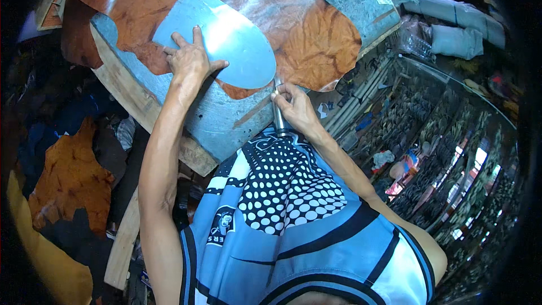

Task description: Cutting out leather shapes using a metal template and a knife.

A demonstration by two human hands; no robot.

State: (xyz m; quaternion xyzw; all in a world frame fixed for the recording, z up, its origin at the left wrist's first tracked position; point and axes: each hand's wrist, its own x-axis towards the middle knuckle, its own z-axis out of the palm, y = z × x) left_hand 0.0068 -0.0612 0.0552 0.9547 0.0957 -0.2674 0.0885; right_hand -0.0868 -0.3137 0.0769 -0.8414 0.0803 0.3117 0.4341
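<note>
My left hand (192,56) lies with spread fingers on a shiny, rounded metal template (243,45), pressing it against a brown leather hide (316,39). Closed around a metal-handled cutting knife (279,118) is my right hand (292,103), at the template's lower right edge. The knife's upper end meets the leather beside the template's rim; its exact tip is hard to make out. Under the leather is a grey metal-topped board (220,121) with a worn surface.
A wooden edge (127,87) borders the board on the left. Brown leather scraps (73,175) and a yellow piece (48,260) lie lower left. To the right stands a rack (440,152) with many hanging strips, below wrapped white rolls (454,17).
</note>
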